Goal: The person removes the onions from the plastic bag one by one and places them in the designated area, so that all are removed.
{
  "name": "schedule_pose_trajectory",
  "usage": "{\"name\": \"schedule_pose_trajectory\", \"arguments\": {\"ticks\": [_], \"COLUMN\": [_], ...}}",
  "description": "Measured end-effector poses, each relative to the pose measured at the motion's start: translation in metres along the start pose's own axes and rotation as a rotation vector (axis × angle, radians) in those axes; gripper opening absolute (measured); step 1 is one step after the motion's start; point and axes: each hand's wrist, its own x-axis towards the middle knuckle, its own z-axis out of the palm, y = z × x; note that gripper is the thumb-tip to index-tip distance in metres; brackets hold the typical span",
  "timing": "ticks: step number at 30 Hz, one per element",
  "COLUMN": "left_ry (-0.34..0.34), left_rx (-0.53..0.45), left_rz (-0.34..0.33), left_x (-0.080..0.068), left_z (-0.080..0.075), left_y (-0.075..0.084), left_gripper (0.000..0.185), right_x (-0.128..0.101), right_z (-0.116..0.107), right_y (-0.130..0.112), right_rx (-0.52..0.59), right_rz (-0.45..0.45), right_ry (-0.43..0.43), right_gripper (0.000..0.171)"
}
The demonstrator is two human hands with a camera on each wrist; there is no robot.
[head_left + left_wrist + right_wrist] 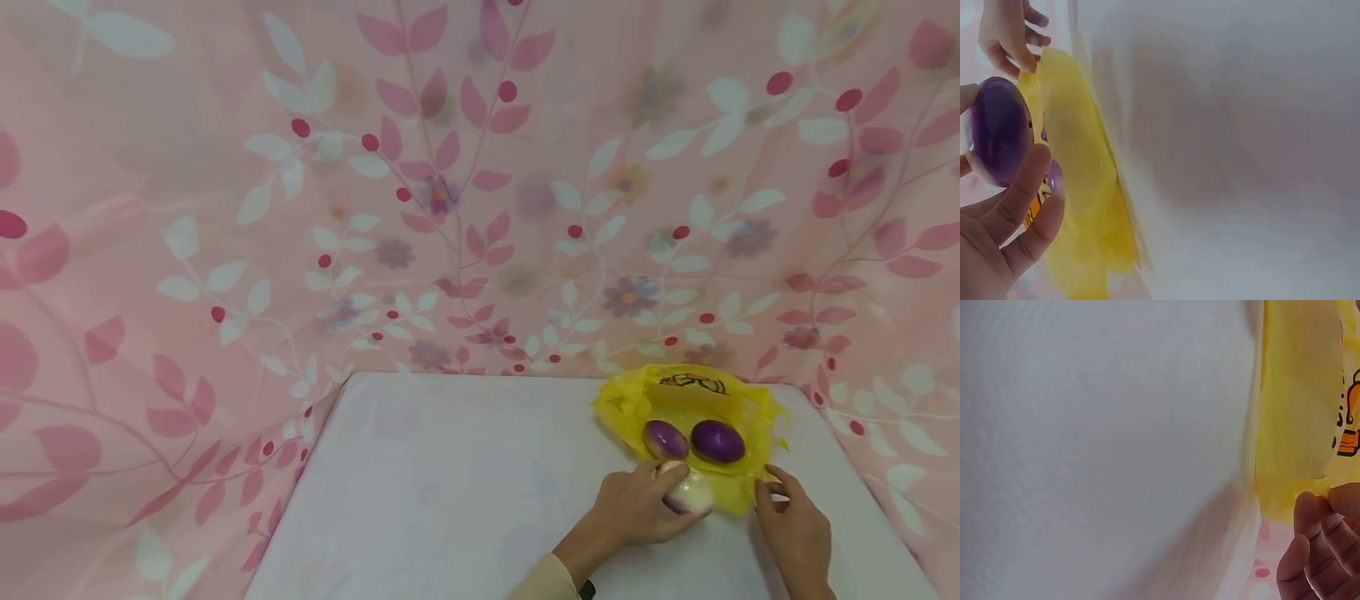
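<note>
In the head view my left hand (636, 510) grips a glossy, rounded purple-and-white thing (695, 493), pale side up. The left wrist view shows its deep purple side (1001, 134) between thumb and fingers. It is over the near edge of a yellow plastic bag (637, 402), whose mouth gapes toward me. Inside the bag lie two similar rounded things, a purple-and-pale one (664, 439) and a dark purple one (717, 441). My right hand (798, 529) pinches the bag's near right edge between thumb and fingertips, seen closely in the right wrist view.
The bag lies on the right part of a table (442, 483) with a white cover. Behind and beside the table hangs a pink floral cloth (480, 208). Dark print (693, 382) marks the bag's far side.
</note>
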Motion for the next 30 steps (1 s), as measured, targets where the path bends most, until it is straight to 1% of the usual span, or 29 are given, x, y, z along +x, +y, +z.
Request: {"name": "schedule_pose_trajectory", "arguments": {"ticks": [4, 7, 13, 17, 21, 25, 30], "left_ry": [-0.005, 0.011, 0.074, 0.111, 0.181, 0.251, 0.286], "left_rx": [-0.011, -0.022, -0.03, -0.005, 0.011, -0.011, -0.029], "left_rz": [-0.04, -0.072, -0.126, -0.163, -0.217, -0.275, -0.32], "left_x": [-0.01, -0.017, -0.027, -0.034, -0.041, -0.048, -0.056], "left_z": [-0.007, -0.014, -0.024, -0.028, -0.03, -0.031, -0.034], "left_y": [-0.015, -0.026, -0.047, -0.061, -0.077, -0.094, -0.113], "left_gripper": [0.064, 0.065, 0.064, 0.063, 0.06, 0.058, 0.057], "right_x": [0.0, 0.001, 0.001, 0.0, -0.001, 0.0, -0.001], "right_z": [-0.002, -0.003, -0.004, -0.004, -0.005, -0.005, -0.004], "right_y": [0.002, 0.003, 0.002, 0.0, -0.001, -0.002, 0.0], "right_rx": [-0.004, -0.007, -0.004, -0.01, -0.014, -0.011, -0.009], "right_rz": [0.014, 0.023, 0.02, 0.019, 0.023, 0.034, 0.029], "right_ry": [-0.009, -0.02, -0.024, -0.034, -0.046, -0.057, -0.061], "right_gripper": [0.035, 0.036, 0.036, 0.035, 0.036, 0.037, 0.037]}}
